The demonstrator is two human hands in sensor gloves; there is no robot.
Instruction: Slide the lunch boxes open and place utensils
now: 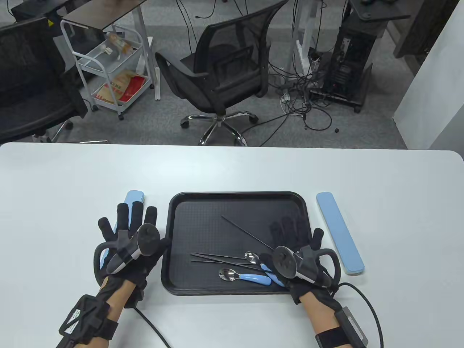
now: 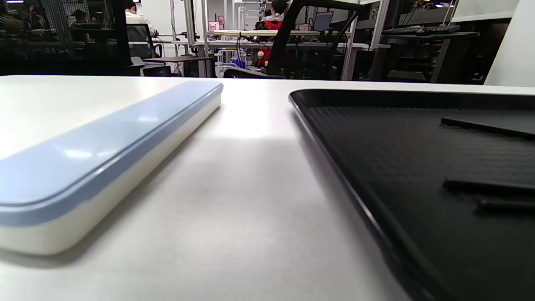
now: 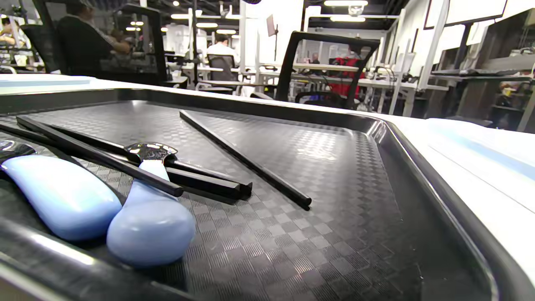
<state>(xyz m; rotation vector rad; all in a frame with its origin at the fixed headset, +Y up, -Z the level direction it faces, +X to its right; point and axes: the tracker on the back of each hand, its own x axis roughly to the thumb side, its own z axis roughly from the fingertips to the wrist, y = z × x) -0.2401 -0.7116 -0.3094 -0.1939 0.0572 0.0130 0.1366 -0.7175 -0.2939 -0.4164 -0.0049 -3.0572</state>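
Note:
A black tray [image 1: 203, 224] holds two blue-handled spoons [image 1: 246, 276] [image 1: 259, 261] and several black chopsticks [image 1: 217, 258]. A shut blue lunch box [image 1: 339, 232] lies right of the tray. A second shut one [image 1: 135, 197] lies left of it, mostly hidden under my left hand [image 1: 130, 221], which is spread flat and holds nothing. My right hand [image 1: 295, 232] is spread over the tray's right side, empty, just right of the spoon handles. The left wrist view shows the left box [image 2: 104, 142] beside the tray [image 2: 334, 167]. The right wrist view shows the spoon handles [image 3: 150, 217] and chopsticks [image 3: 246, 161] close up.
The white table [image 1: 232, 170] reaches well beyond the tray on all sides. Its far edge faces an office chair [image 1: 224, 72] and a cart [image 1: 108, 65] on the floor. Glove cables [image 1: 369, 311] trail off the near edge.

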